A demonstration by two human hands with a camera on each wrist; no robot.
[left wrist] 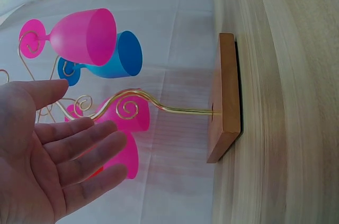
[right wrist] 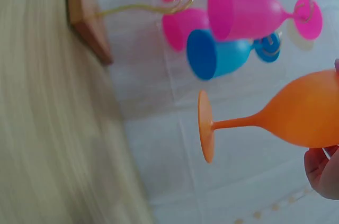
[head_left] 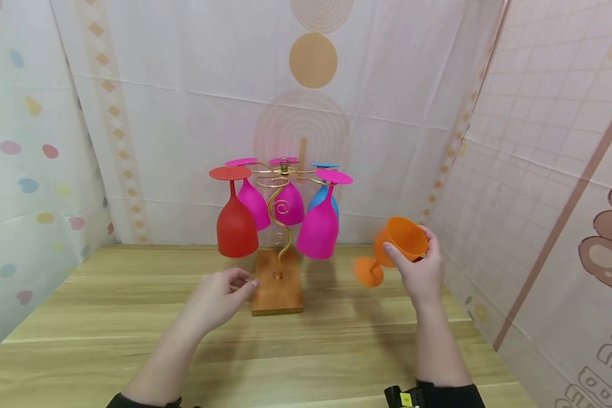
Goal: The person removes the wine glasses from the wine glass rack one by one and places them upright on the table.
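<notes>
My right hand (head_left: pixel 424 269) grips an orange plastic goblet (right wrist: pixel 302 110) around its bowl, thumb on the near side. The goblet is tilted above the table, its mouth up and its foot pointing down to the left. Left of it stands a gold wire glass rack (head_left: pixel 285 229) on a wooden base (head_left: pixel 277 297). Upside down on the rack hang a red goblet (head_left: pixel 236 229), a blue goblet (right wrist: pixel 220 54) and several pink goblets (head_left: pixel 318 229). My left hand (head_left: pixel 223 297) holds nothing; its relaxed fingers are beside the base's left edge, and I cannot tell whether they touch it.
The wood-grain table (head_left: pixel 107 317) runs back to a patterned cloth (head_left: pixel 183 130) hanging behind the rack. More printed cloth hangs at the left side (head_left: pixel 35 170) and the right side (head_left: pixel 530 187).
</notes>
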